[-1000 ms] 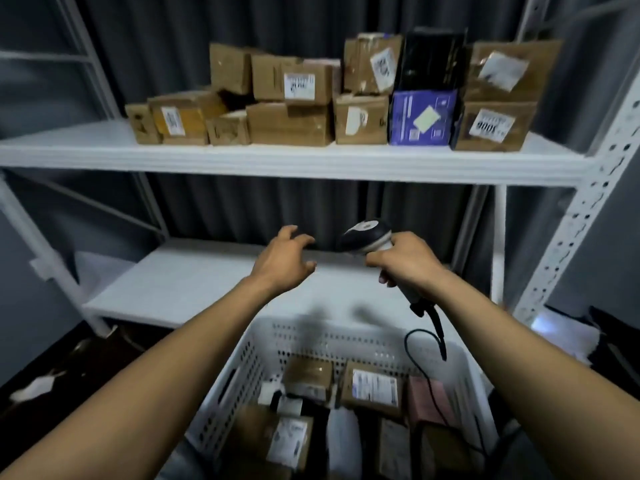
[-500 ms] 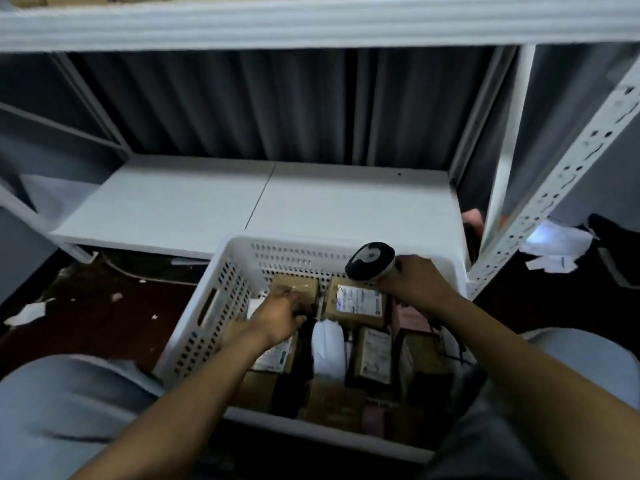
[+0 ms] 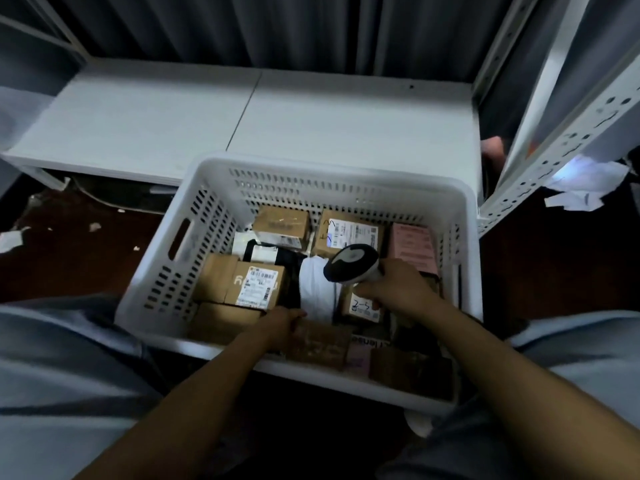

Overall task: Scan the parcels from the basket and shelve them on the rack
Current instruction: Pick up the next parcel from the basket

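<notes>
Fingers (image 3: 293,315) of left hand (image 3: 277,325) curled over brown parcel (image 3: 320,342), lower centre, likely to lift it for scanning; right hand (image 3: 398,289) clamped scanner (image 3: 349,265) handle, head poised above basket (image 3: 332,164).

Matt brown cardboard box (image 3: 322,341) gripped by the left hand (image 3: 280,322); glossy plastic scanner (image 3: 351,263) in the right hand (image 3: 398,289); smooth white plastic basket (image 3: 311,164) around both.

This looks like a parcel stockroom or sorting depot. A white steel rack (image 3: 568,147) with perforated uprights carries a low shelf (image 3: 311,119). A slotted white basket (image 3: 332,164) is crammed with cardboard parcels (image 3: 258,284) bearing printed shipping labels. There is a handheld barcode scanner (image 3: 351,263), a dark curtain (image 3: 277,26) behind, and paper scraps (image 3: 581,188) on the floor (image 3: 69,258).
</notes>
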Demonstrator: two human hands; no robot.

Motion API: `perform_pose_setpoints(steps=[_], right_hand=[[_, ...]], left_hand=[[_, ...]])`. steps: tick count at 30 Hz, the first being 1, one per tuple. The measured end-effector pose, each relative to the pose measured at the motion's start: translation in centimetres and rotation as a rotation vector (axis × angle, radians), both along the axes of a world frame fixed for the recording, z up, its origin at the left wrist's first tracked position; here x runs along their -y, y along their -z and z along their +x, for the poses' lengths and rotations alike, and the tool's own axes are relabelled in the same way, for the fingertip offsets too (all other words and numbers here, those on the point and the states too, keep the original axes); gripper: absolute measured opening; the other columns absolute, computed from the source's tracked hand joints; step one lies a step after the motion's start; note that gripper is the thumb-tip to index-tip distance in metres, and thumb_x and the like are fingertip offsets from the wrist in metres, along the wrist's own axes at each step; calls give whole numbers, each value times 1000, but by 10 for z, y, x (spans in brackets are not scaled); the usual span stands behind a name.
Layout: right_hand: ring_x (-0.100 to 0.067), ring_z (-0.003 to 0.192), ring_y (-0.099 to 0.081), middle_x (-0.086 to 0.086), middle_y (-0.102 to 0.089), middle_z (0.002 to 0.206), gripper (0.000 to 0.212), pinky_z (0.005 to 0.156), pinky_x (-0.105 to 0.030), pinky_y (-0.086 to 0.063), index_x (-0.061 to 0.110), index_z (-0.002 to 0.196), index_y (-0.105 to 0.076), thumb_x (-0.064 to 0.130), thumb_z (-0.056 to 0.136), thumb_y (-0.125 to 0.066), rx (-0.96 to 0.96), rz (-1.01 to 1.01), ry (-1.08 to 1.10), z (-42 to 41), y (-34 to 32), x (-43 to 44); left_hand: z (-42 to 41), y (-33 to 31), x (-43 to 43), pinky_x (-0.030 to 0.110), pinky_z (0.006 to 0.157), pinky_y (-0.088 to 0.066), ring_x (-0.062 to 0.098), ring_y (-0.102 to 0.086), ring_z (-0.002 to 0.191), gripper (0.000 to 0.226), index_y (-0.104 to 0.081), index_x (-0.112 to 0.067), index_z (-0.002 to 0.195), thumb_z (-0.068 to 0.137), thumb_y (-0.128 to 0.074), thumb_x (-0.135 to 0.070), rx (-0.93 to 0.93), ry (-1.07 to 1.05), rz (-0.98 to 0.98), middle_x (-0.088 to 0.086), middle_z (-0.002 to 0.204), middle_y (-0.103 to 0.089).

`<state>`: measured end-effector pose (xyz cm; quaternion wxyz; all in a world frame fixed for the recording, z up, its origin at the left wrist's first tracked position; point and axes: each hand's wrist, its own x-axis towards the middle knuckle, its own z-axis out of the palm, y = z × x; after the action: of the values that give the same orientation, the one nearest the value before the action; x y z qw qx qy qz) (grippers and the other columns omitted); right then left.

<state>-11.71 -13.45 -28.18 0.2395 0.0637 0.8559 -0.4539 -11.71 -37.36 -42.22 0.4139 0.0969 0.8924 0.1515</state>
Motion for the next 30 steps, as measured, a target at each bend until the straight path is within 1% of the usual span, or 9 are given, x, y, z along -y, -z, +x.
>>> perform_pose_setpoints(steps=[4,7,11,13,16,20,24,27,30], right_hand=[[8,42,-55,14,-58,66,24,41,-7,-38,25,92,-57,12,79,-72,-9,6,6,1,4,1],[3,48,-58,10,-60,67,20,43,-8,-39,22,89,-58,12,79,-72,-8,21,6,1,5,2],[-9,65,-61,5,-63,77,20,57,-21,-48,22,92,-59,15,79,-72,-7,29,-7,-1,10,7],[-12,68,-61,3,-64,82,22,62,-26,-51,22,95,-59,16,79,-73,-13,40,-16,-2,11,8],[-11,67,-61,1,-64,82,21,62,-27,-51,20,96,-60,15,80,-72,-20,40,-21,-2,13,10],[-17,73,-63,-3,-65,84,23,66,-30,-52,14,102,-62,15,81,-72,-39,67,-15,-2,14,12],[-20,78,-63,-5,-66,85,21,70,-34,-52,9,98,-64,18,81,-71,-31,102,22,2,16,14],[-17,79,-60,-1,-64,84,20,64,-27,-47,13,98,-64,21,81,-71,-66,148,37,9,16,18],[-15,74,-57,2,-61,77,17,54,-18,-38,13,92,-64,23,82,-70,-99,182,0,17,12,24]], left_hand=[[-1,12,6,32,97,-43,32,-55,118,67,-42,-24,143,82,-67,-15,-82,-22,14,14,134,-52],[-3,14,13,29,98,-41,29,-52,119,59,-46,-25,141,86,-61,-10,-130,-10,16,10,139,-45],[-4,24,15,22,105,-28,29,-37,136,47,-52,-21,138,92,-60,-14,-90,17,15,14,148,-38],[-4,28,11,23,103,-29,31,-38,136,46,-51,-17,140,95,-59,-21,-69,-4,29,16,145,-42],[-3,28,0,30,100,-38,33,-49,127,54,-41,-14,145,97,-56,-32,-40,-66,43,18,137,-53],[-3,31,-12,35,102,-39,33,-48,129,64,-30,-14,150,97,-53,-41,37,-207,22,17,142,-49],[-4,29,-13,30,92,-41,32,-51,126,81,-28,-8,150,88,-66,-43,191,-347,48,15,139,-52],[-3,28,-11,22,78,-43,23,-63,104,41,-60,-4,121,89,-69,-27,243,-288,137,8,109,-65],[-2,26,-7,26,77,-47,9,-59,80,18,-62,-12,102,86,-71,-12,234,-305,291,-1,92,-63]])
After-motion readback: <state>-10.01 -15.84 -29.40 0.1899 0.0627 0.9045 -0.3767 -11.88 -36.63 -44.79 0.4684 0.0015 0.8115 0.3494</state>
